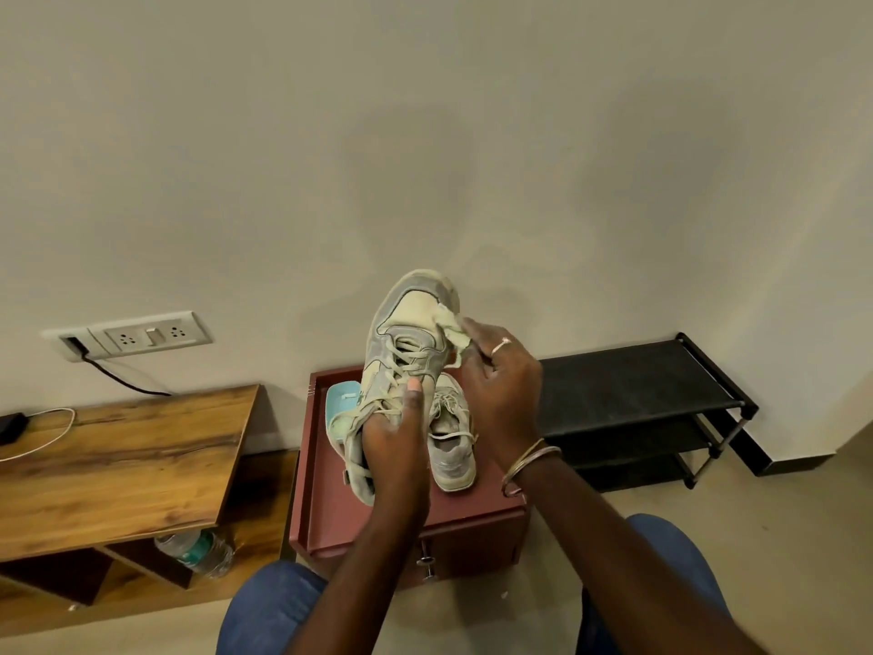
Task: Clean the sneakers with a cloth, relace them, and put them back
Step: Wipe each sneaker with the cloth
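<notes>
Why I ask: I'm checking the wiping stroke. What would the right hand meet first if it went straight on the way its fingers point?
The right hand points up and left; past the cloth it pinches, it would likely meet the toe side of the raised sneaker, though depth is unclear.

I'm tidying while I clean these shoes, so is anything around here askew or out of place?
One thing: a plastic water bottle lies tipped on its side in the open compartment under the wooden desk, left of the red cabinet. The sneaker resting on the cabinet has its laces loose.
</notes>
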